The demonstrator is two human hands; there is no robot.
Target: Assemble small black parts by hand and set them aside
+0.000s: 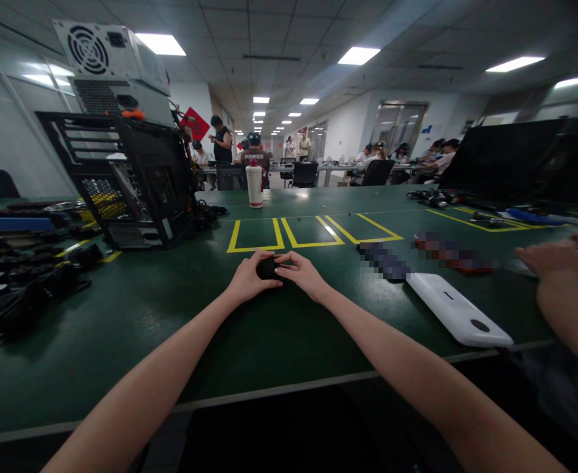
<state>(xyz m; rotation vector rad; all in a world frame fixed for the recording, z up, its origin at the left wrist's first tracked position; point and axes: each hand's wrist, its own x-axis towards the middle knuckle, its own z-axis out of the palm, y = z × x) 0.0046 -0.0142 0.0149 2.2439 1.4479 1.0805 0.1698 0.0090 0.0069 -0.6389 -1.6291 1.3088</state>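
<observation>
A small round black object [268, 269] is between my two hands, low over the green table [289, 335] or resting on it; I cannot tell which. My left hand [250, 274] curls round its left side, thumb below and fingers above. From the right, my right hand [303, 272] touches it with thumb and fingertips. What kind of object it is does not show. Just beyond my hands, yellow tape rectangles [255, 249] mark the tabletop.
An open black computer case [136, 177] with a power supply [111, 56] on top stands left, beside cables and parts. A white cup [254, 186] stands behind. To the right lie a white power bank [459, 309], two blurred phone-like objects and another person's hands [559, 259].
</observation>
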